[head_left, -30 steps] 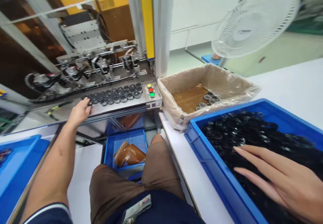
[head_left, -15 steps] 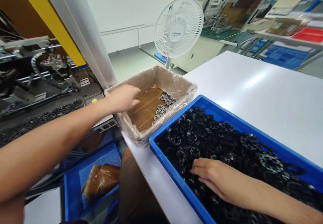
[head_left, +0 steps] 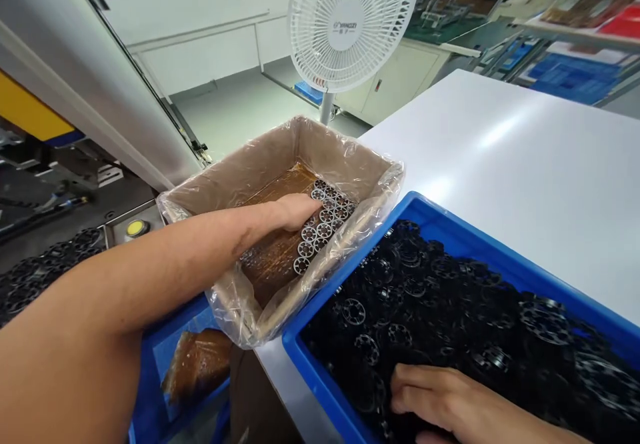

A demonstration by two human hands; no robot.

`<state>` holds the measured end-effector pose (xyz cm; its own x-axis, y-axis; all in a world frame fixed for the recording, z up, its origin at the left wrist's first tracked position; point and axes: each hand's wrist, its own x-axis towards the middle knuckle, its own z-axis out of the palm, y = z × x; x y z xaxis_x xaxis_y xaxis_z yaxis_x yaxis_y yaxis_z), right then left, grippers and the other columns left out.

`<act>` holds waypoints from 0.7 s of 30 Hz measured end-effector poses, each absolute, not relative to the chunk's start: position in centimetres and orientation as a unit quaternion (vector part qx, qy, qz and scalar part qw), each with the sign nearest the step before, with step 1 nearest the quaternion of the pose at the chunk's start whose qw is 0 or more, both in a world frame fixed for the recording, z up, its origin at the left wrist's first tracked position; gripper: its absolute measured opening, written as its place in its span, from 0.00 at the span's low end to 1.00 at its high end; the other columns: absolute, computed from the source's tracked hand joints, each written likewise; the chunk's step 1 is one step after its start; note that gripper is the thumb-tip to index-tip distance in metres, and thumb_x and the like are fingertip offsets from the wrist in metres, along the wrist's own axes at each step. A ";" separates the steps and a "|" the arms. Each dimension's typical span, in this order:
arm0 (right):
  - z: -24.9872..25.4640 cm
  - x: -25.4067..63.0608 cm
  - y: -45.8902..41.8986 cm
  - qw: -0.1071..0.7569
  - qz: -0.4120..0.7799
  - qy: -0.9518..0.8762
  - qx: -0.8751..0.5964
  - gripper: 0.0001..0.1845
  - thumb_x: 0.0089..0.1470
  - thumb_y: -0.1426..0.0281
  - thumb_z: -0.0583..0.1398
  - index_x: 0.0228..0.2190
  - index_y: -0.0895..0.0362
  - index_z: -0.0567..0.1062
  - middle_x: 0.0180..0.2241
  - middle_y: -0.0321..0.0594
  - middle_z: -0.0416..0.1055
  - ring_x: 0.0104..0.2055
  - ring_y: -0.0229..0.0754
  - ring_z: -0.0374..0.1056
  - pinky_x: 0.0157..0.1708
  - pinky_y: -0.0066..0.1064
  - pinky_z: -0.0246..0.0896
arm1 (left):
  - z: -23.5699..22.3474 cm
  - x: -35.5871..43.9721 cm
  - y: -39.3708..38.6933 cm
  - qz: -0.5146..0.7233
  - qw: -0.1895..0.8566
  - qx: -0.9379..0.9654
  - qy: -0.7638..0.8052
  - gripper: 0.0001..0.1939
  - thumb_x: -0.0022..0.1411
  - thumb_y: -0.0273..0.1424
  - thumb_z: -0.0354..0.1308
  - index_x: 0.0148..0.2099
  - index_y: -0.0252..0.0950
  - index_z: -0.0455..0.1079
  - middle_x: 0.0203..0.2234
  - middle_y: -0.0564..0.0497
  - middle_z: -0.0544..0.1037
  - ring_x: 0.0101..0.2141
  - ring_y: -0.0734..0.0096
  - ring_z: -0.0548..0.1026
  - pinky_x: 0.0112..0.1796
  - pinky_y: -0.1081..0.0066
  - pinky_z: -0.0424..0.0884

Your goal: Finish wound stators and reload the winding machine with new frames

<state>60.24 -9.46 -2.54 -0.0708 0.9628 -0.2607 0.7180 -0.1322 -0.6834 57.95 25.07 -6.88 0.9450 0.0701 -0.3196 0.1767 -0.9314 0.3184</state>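
My left hand (head_left: 301,211) reaches down into a plastic-lined carton (head_left: 240,171), at the edge of several rows of flat round metal rings with spokes (head_left: 324,231). Its fingers look drawn together; the tips are hidden, so any part in them does not show. My right hand (head_left: 440,394) lies in a blue bin (head_left: 320,371) heaped with dark, wheel-like parts (head_left: 425,284). Those fingers are curled, and their tips sink among the dark parts, so what they grip is hidden. Brown sheet (head_left: 265,264) covers the carton's floor beside the rings.
Carton and bin stand side by side on a white table (head_left: 525,157). A white fan (head_left: 350,27) rises behind them. At left is a machine with a yellow button (head_left: 136,228) and more dark parts (head_left: 45,271). Below sits another blue bin holding a brown wrapped bundle (head_left: 200,364).
My left hand has moved right and down, from above the carton to the rings inside. My right hand stays in the bin, fingers curled. The view has shifted closer.
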 end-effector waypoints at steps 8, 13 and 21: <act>-2.3 60.1 -9.6 0.139 0.356 -0.622 -0.683 0.17 0.47 0.86 0.62 0.35 0.54 0.79 0.38 0.37 0.77 0.41 0.42 0.77 0.43 0.28 0.74 | -6.3 57.3 23.6 -0.115 0.165 0.976 0.081 0.09 0.59 0.21 0.58 0.37 0.39 0.76 0.39 0.46 0.83 0.42 0.63 0.79 0.46 0.68 0.70; -2.2 60.4 -9.8 0.115 0.363 -0.640 -0.667 0.13 0.46 0.87 0.64 0.28 0.57 0.77 0.38 0.37 0.74 0.38 0.39 0.75 0.38 0.25 0.71 | 0.3 54.9 23.4 -0.017 0.147 0.985 0.093 0.14 0.57 0.19 0.57 0.43 0.35 0.78 0.40 0.44 0.81 0.42 0.63 0.77 0.48 0.65 0.70; -2.2 59.7 -9.6 0.258 0.223 -0.685 -0.643 0.08 0.50 0.80 0.67 0.29 0.59 0.75 0.36 0.40 0.76 0.37 0.41 0.75 0.39 0.29 0.72 | 6.2 42.3 13.8 0.267 0.518 0.797 0.157 0.17 0.51 0.33 0.70 0.45 0.39 0.79 0.42 0.47 0.80 0.34 0.69 0.77 0.35 0.69 0.76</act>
